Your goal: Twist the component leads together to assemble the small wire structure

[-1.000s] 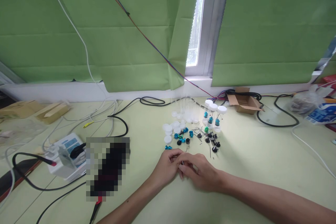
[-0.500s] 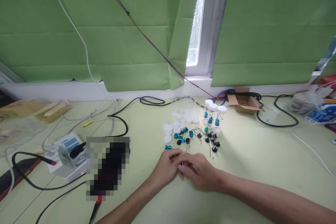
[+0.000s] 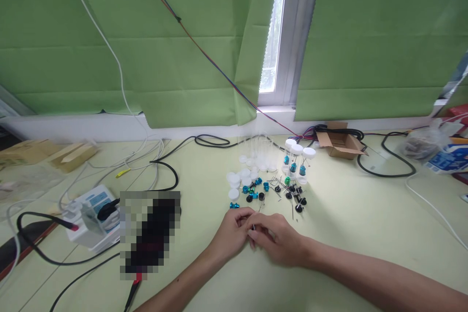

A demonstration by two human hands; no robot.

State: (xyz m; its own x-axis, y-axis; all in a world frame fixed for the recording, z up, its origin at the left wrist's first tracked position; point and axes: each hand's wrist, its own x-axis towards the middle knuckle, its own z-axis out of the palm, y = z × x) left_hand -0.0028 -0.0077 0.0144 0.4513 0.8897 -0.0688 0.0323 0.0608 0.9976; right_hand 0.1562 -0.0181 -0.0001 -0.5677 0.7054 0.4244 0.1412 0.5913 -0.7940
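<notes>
My left hand (image 3: 234, 228) and my right hand (image 3: 278, 238) meet low over the table, fingertips pressed together. Both are closed in a pinch. A small dark, shiny piece (image 3: 253, 227) shows between the right thumb and fingers; its kind is too small to tell, and the fingers hide whatever the left holds. Just beyond the left hand lies a blue metal fitting (image 3: 234, 205). More blue fittings (image 3: 253, 195), a green one (image 3: 287, 181), black round-headed screws (image 3: 299, 208) and thin L-shaped metal keys (image 3: 278, 196) are scattered past the fingers.
White caps (image 3: 233, 194) lie left of the parts, with clear tubes (image 3: 266, 158) behind. Three white-capped tubes (image 3: 302, 162) hold blue fittings. An open cardboard box (image 3: 340, 145) stands farther back. At left are a white power strip (image 3: 91, 219), cables (image 3: 171, 175) and a pixelated dark object (image 3: 151, 234).
</notes>
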